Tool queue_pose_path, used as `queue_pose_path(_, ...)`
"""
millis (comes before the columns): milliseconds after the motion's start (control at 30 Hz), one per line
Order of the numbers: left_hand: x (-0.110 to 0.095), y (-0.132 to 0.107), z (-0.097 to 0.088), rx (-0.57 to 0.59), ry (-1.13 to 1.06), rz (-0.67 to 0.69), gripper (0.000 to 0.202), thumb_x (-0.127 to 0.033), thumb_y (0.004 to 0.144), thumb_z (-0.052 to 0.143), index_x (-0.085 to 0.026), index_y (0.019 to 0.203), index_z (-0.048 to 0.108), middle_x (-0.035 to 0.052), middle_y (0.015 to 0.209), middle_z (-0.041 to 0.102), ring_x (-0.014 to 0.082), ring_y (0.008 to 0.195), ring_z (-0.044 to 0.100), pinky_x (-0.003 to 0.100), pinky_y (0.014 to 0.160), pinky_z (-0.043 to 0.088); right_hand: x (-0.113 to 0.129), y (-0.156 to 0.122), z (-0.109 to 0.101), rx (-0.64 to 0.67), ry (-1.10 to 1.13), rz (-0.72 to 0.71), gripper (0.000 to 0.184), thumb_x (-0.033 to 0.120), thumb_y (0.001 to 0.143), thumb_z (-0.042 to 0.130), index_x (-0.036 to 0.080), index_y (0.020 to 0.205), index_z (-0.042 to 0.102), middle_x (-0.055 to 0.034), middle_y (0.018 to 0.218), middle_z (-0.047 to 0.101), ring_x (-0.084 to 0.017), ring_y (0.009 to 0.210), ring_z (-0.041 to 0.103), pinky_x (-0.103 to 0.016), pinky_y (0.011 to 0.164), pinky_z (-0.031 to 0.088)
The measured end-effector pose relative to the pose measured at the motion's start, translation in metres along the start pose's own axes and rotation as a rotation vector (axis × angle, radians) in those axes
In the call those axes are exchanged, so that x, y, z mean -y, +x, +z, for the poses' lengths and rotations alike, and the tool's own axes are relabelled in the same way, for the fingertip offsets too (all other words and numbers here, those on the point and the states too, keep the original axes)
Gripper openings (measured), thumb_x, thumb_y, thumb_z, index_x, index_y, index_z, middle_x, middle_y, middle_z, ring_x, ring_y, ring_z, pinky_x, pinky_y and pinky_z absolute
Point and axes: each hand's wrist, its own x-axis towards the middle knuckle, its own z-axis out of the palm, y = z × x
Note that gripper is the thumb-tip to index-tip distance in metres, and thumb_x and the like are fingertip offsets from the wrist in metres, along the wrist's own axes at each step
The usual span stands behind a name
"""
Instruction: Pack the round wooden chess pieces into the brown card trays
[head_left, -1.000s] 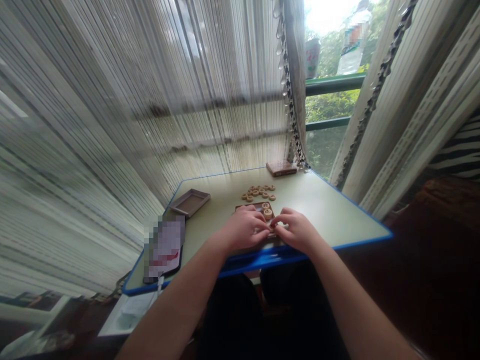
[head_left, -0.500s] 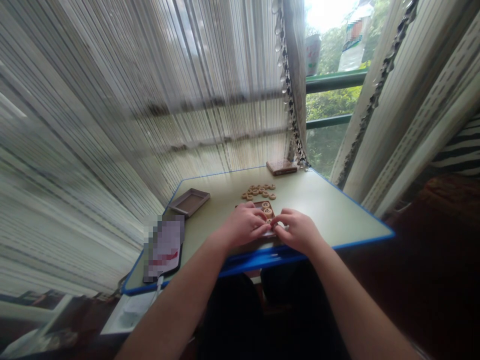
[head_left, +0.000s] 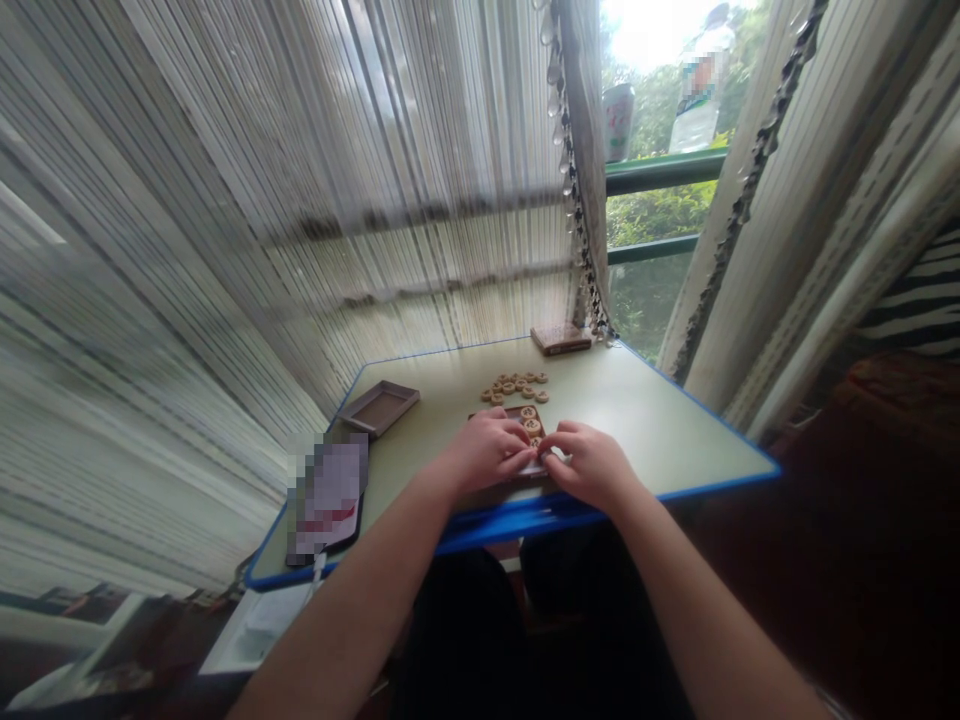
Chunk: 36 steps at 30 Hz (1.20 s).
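Observation:
Both hands meet over a small brown box (head_left: 513,411) near the table's front edge. Several round wooden Chinese chess pieces (head_left: 532,427) stand in a row along its right side. My left hand (head_left: 491,448) reaches over the box from the left, its fingers curled at the nearest piece and hiding much of the inside. From the right, my right hand (head_left: 589,460) has its thumb and index finger bent together at the same piece, over the box's right edge. The fingertips partly cover that piece. Beyond the box lies a loose group of similar pieces (head_left: 510,387).
A shallow brown tray or lid (head_left: 381,408) lies at the left, with a tablet-like device (head_left: 330,490) and its cable nearer me. A closed brown box (head_left: 560,339) sits at the far edge. String curtains (head_left: 450,150) hang behind the blue-edged table (head_left: 637,400).
The view has shifted slightly. Both hands stay at the nearest piece in the box, with only small finger movement; the loose pieces look the same.

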Motion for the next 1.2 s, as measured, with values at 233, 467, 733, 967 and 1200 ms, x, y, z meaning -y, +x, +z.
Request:
queue_pose_path(233,0.003,0.002,0.001,-0.001,-0.033,-0.004,0.032,-0.035,0.086,0.042,-0.02,0.081,0.071,0.0026,0.086,0.069,0.0138,0.075,0.054,0.03,0.077,0.037,0.0,0.001,-0.001,0.01,0.016,0.008,0.019,0.028,0.074,0.05,0.025,0.078,0.068,-0.0011,0.071,0.056,-0.012,0.061,0.048,-0.023,0.057,0.033)
queue_pose_path(467,0.005,0.001,0.003,-0.027,-0.064,-0.01,0.031,-0.033,0.086,0.044,-0.02,0.077,0.071,0.0028,0.085,0.07,0.0135,0.076,0.056,0.029,0.077,0.038,-0.001,0.001,0.001,0.007,0.039,0.015,0.019,0.027,0.073,0.049,0.025,0.077,0.068,-0.0004,0.07,0.054,-0.011,0.058,0.047,-0.023,0.057,0.034)
queue_pose_path(733,0.012,0.001,0.001,-0.248,-0.216,-0.143,0.031,-0.035,0.083,0.048,-0.017,0.074,0.071,0.0066,0.08,0.069,0.0149,0.076,0.06,0.027,0.074,0.045,-0.003,0.001,0.004,-0.048,0.097,0.001,0.023,0.025,0.072,0.049,0.025,0.088,0.066,-0.0004,0.071,0.056,-0.012,0.059,0.048,-0.023,0.059,0.037)
queue_pose_path(967,0.037,0.006,-0.007,-0.449,-0.312,-0.473,0.032,-0.039,0.079,0.05,-0.014,0.078,0.07,0.0055,0.08,0.068,0.0165,0.075,0.061,0.027,0.069,0.048,-0.007,0.017,0.003,-0.085,0.197,0.076,0.032,0.027,0.074,0.048,0.021,0.102,0.062,0.0002,0.067,0.055,-0.013,0.063,0.051,-0.024,0.062,0.04)
queue_pose_path(1200,0.074,0.043,-0.025,-0.259,-0.193,-0.647,0.027,-0.031,0.073,0.056,-0.015,0.09,0.069,0.0079,0.084,0.07,0.0189,0.074,0.062,0.03,0.071,0.048,-0.034,0.088,-0.002,-0.06,0.07,0.096,0.029,0.025,0.076,0.05,0.019,0.101,0.065,-0.0075,0.093,0.059,-0.017,0.084,0.056,-0.028,0.078,0.043)
